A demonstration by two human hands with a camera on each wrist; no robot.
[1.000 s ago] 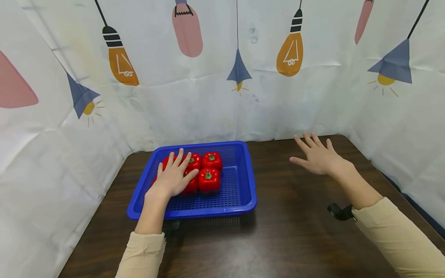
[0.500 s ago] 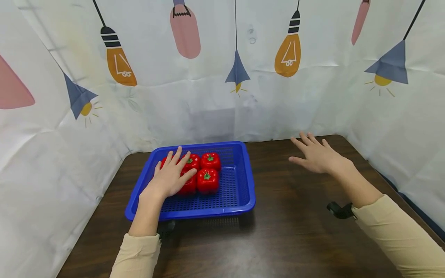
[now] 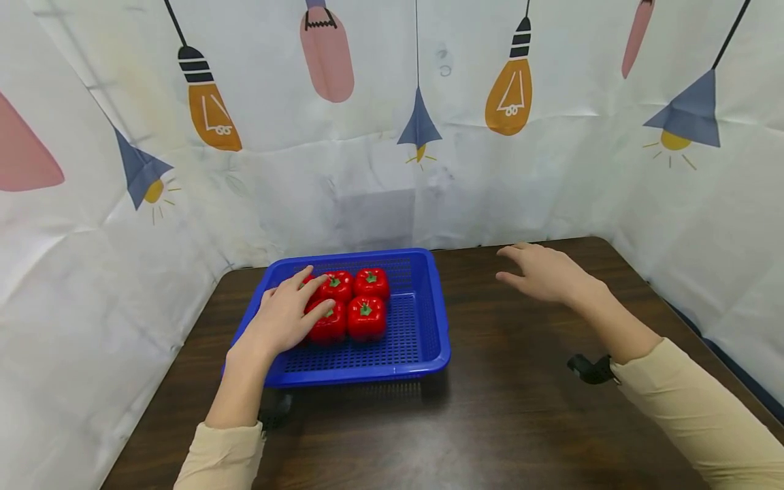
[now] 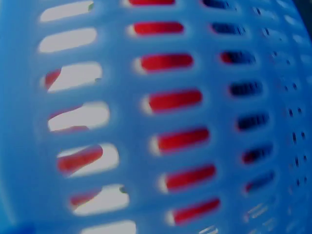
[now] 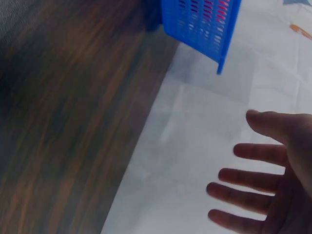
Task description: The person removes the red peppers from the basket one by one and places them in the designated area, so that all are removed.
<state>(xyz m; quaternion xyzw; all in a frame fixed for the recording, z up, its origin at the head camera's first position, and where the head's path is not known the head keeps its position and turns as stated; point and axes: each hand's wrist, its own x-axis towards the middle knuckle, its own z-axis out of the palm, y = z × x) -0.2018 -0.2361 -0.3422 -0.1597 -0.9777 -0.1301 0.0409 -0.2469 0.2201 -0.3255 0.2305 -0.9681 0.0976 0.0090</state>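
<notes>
Several glossy red bell peppers [image 3: 367,318] with green stems lie grouped in the left part of a shallow blue basket [image 3: 361,373]. My left hand [image 3: 277,318] hovers over the basket's left side, fingers extended and slightly bent, hiding some of the peppers. Whether it touches one I cannot tell. Up close in the left wrist view, the slotted basket wall [image 4: 126,117] fills the frame, with red showing through its slots. Far to the right of the basket, my right hand [image 3: 542,273] is held above the table, holding nothing. Its fingers are loosely extended in the right wrist view.
The dark brown wooden table [image 3: 490,408] extends in front of the basket and to its right. A white cloth [image 3: 367,197] printed with lamps and bulbs hangs behind and at both sides. A small black device [image 3: 591,369] is at my right wrist.
My left hand has shifted left and slightly toward me, uncovering more peppers, and its spread fingers have drawn together. My right hand has moved a little left, with its fingers lowered and closer together.
</notes>
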